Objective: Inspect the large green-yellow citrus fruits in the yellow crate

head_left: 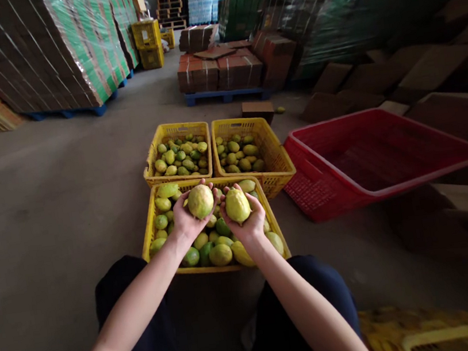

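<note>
My left hand (pixel 187 221) is cupped palm up around a round, yellow-green lemon (pixel 200 201). Beside it, my right hand (pixel 252 219) cradles a second, bumpy yellow lemon (pixel 237 206). Both hands are over the near yellow crate (pixel 149 225), which is filled with green and yellow lemons (pixel 220 254). Behind that crate stand two more yellow crates, a left one (pixel 160 180) and a right one (pixel 279 160), each holding smaller-looking lemons. The fingers lie partly hidden beneath the fruit.
A large red crate (pixel 305 188) stands to the right, with cardboard boxes (pixel 437 68) heaped beyond it. Flattened cartons (pixel 219 73) sit on a blue pallet ahead. Wrapped stacks (pixel 84 39) rise at the left. Another yellow crate (pixel 457 336) is at the bottom right.
</note>
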Motion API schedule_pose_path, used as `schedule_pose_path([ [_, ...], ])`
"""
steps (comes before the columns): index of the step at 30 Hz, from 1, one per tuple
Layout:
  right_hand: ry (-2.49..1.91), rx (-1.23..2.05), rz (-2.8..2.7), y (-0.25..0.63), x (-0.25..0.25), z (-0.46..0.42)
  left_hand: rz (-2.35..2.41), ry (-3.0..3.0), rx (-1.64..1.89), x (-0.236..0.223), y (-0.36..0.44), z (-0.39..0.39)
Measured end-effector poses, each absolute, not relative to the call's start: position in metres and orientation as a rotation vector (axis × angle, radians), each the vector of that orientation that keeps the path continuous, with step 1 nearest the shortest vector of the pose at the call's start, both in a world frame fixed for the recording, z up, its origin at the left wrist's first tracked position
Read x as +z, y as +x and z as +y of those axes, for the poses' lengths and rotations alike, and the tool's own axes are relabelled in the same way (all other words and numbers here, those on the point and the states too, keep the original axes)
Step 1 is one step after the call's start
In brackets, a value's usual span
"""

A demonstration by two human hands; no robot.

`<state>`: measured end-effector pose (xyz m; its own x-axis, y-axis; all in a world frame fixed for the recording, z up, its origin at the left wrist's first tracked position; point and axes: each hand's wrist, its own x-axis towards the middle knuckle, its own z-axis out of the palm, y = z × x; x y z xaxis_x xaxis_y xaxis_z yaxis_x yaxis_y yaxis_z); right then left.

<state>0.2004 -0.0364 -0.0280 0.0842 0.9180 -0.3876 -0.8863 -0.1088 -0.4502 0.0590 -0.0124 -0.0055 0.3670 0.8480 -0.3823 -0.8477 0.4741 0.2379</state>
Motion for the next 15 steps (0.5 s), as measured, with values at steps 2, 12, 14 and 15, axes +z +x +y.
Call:
schedule_pose_path([
  [2, -0.694, 1.527, -0.032, 0.2002, -0.0271, -0.0364, 0.501, 0.034, 1.091, -0.0023, 0.0593, -0.0132],
  [12, -0.684, 1.530, -0.035, 0.1974, -0.0302, -0.0373, 0.438, -0.034, 1.107, -0.0002, 0.0544, -0.0142],
  [14, -0.680, 1.527, -0.012, 0.1964, -0.0303, -0.0377, 0.429, -0.070, 1.134, -0.0020, 0.0553, -0.0149],
  [15, -0.676, 1.528, 0.000, 0.1959, -0.0300, -0.0378, 0.431, -0.088, 1.138, -0.0025, 0.0560, -0.0157],
])
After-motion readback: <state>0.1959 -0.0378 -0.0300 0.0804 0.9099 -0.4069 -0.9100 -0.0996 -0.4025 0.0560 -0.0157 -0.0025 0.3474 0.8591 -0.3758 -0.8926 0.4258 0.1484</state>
